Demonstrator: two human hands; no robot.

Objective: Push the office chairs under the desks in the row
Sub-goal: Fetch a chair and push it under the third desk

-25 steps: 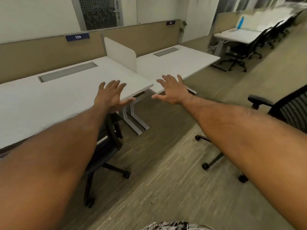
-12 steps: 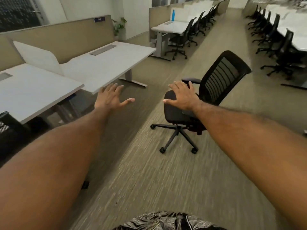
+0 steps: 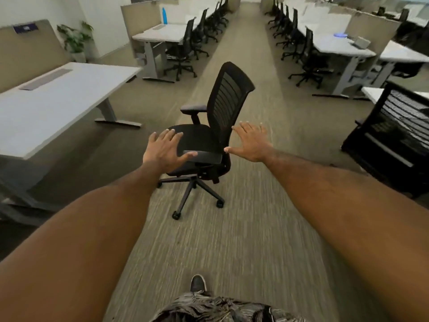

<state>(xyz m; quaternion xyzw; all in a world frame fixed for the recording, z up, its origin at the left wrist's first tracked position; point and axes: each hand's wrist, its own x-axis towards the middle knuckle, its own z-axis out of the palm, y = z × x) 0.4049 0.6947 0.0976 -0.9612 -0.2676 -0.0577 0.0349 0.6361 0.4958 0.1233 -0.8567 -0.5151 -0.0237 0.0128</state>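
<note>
A black mesh-back office chair point(image 3: 222, 105) stands alone in the carpeted aisle, its seat facing left toward a white desk point(image 3: 58, 98). My left hand point(image 3: 164, 151) is stretched out with fingers spread, in front of the seat's near edge. Fingers apart as well, my right hand point(image 3: 251, 142) is held just right of the chair's back. Neither hand holds anything, and whether they touch the chair is unclear.
Another black chair back point(image 3: 394, 133) stands at the right edge. Rows of desks with chairs point(image 3: 185, 49) pushed in line both sides of the aisle farther on. A potted plant point(image 3: 75, 40) stands at the far left. My shoe point(image 3: 198, 282) is on the carpet below.
The view has swung right from the desks to the aisle. The loose chair now sits centred and closer, and both open hands have come up on either side of it.
</note>
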